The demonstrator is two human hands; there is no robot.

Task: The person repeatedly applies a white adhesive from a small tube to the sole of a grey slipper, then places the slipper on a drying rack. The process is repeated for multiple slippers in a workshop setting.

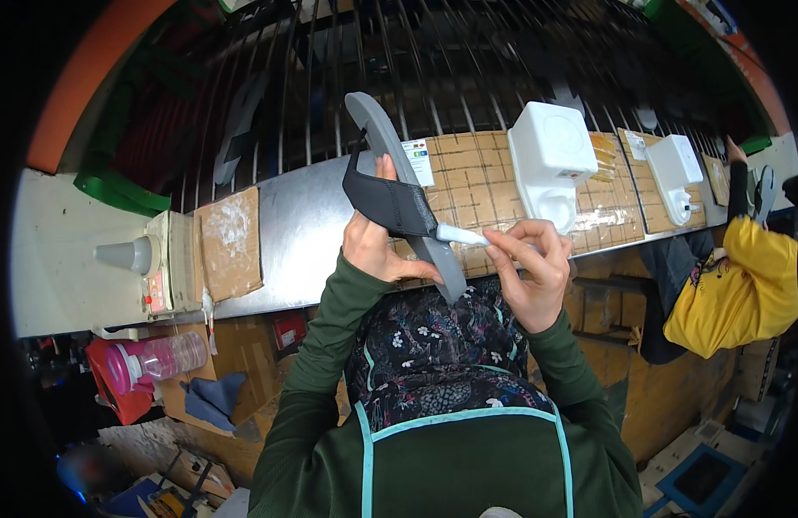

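Dark green shirt cloth is seen closest, at six o'clock, crossed by the turquoise edging of a flower-printed apron. Just off the centre, toward twelve o'clock, a sandal is held aloft and tilted on edge by the left hand. That grip is clamped on it: fingertips show between strap and sole, and the thumb is pressed along the lower end, presumably so that the piece is kept from turning. By the right hand, a slim white stick is pinched between thumb and forefinger, its tip set at the strap's edge; such a light hold probably allows fine control.

The sole is grey, matt and gently curved; the strap is black, broad and visibly stitched. Bare, shiny metal is shown by the worktop toward ten o'clock. Taped, line-marked cardboard is laid at one o'clock, perhaps to protect that metal. On it, toward two o'clock, a glossy white moulded container is stood, boxy with a rounded lower lip.
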